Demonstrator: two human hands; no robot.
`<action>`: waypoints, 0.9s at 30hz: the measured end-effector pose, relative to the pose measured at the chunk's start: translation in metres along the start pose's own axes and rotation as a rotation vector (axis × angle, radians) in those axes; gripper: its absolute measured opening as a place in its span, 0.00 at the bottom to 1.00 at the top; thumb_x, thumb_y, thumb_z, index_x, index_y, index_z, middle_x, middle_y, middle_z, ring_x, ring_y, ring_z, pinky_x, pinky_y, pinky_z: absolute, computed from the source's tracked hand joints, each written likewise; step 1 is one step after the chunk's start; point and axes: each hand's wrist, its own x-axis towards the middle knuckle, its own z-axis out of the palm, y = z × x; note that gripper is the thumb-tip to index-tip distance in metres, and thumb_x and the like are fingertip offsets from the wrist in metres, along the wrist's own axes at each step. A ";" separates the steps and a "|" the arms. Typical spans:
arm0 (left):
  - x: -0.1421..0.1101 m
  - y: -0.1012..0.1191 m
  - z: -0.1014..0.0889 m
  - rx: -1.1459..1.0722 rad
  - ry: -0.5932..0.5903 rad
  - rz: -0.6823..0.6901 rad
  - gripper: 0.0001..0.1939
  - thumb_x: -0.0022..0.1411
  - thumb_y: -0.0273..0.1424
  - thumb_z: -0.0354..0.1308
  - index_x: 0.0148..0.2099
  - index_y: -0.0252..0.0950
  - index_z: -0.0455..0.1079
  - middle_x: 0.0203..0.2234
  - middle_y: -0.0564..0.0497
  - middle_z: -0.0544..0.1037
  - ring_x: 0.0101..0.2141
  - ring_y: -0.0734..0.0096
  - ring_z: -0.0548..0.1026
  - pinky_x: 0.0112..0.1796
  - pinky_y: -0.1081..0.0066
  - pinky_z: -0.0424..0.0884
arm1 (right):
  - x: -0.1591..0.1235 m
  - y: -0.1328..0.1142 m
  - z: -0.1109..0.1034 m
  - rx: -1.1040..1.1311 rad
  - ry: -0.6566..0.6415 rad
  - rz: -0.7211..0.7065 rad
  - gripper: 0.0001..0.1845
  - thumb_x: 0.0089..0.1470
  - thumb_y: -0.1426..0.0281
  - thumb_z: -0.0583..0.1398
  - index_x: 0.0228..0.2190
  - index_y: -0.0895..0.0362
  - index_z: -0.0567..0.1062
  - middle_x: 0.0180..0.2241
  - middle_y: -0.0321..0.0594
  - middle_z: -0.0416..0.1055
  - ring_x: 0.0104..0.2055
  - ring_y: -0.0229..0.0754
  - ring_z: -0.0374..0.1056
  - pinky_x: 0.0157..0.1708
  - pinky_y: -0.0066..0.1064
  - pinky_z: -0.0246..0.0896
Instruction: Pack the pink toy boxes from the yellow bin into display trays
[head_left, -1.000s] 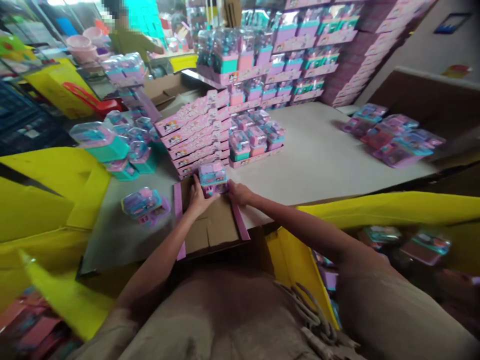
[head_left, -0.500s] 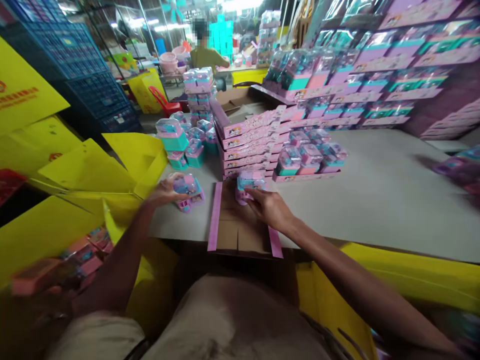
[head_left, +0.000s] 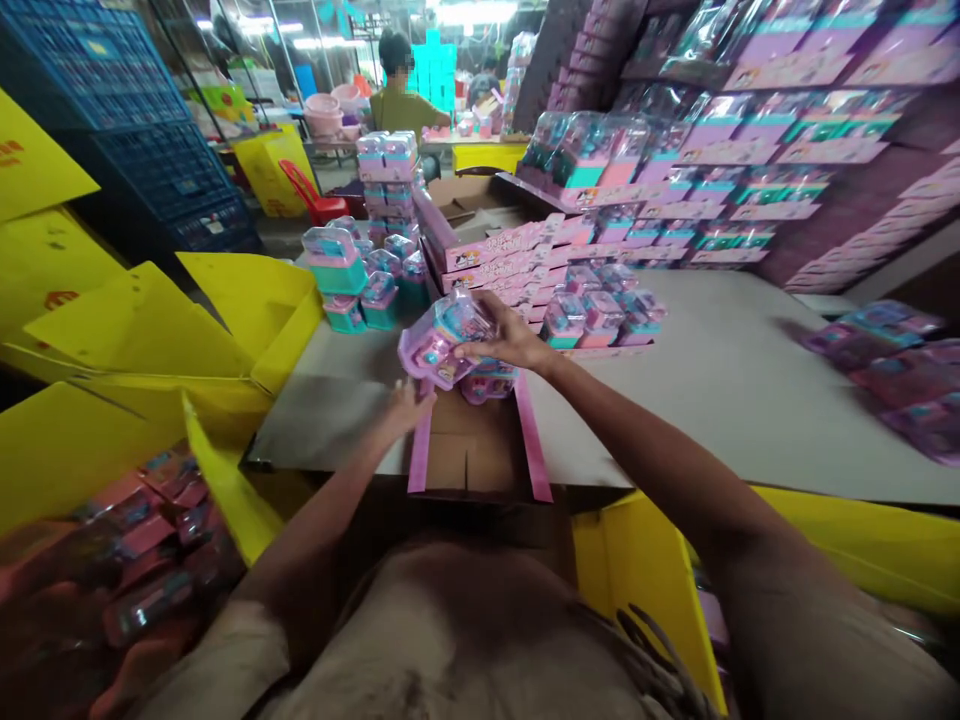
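My right hand [head_left: 510, 335] grips a lilac plastic toy box [head_left: 439, 345] with a clear lid and holds it tilted above the far left part of a cardboard tray [head_left: 480, 445]. The tray has pink side walls and a bare brown floor. Inside its far end stands another toy box [head_left: 487, 385], partly hidden under my right hand and the held one. My left hand [head_left: 409, 408] is just below the held box, by the tray's left wall, fingers apart and holding nothing. Whether its fingertips touch the box is unclear.
Stacked pink trays [head_left: 502, 255] rise behind the work spot, with a filled tray [head_left: 600, 310] to their right. Teal-based boxes [head_left: 337, 270] stand to the left. Yellow bins [head_left: 292, 345] flank the table [head_left: 720, 400]. A co-worker [head_left: 401, 100] is at the back.
The toy box from the table's left has been lifted over the tray and is now in my right hand. My left hand has let go of it. My right hand has released the box in the tray.
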 end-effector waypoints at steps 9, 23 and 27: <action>-0.007 -0.038 0.034 0.161 -0.032 -0.101 0.17 0.66 0.25 0.57 0.53 0.36 0.82 0.41 0.40 0.86 0.46 0.50 0.83 0.47 0.62 0.73 | 0.007 0.020 0.037 -0.449 -0.349 0.014 0.52 0.50 0.63 0.76 0.69 0.62 0.61 0.65 0.61 0.65 0.67 0.61 0.64 0.66 0.50 0.59; -0.003 -0.059 0.045 0.091 -0.028 -0.122 0.25 0.69 0.27 0.55 0.66 0.39 0.76 0.58 0.40 0.82 0.57 0.50 0.80 0.59 0.55 0.74 | 0.005 0.020 0.045 -0.692 -0.475 0.170 0.51 0.51 0.62 0.76 0.68 0.62 0.62 0.60 0.61 0.66 0.59 0.63 0.69 0.59 0.50 0.65; -0.009 -0.052 0.049 0.077 -0.005 -0.102 0.24 0.67 0.26 0.56 0.62 0.40 0.79 0.53 0.41 0.84 0.53 0.51 0.82 0.57 0.56 0.75 | 0.009 0.020 0.059 -0.670 -0.474 0.138 0.49 0.52 0.65 0.76 0.68 0.62 0.62 0.61 0.61 0.67 0.62 0.62 0.67 0.62 0.50 0.64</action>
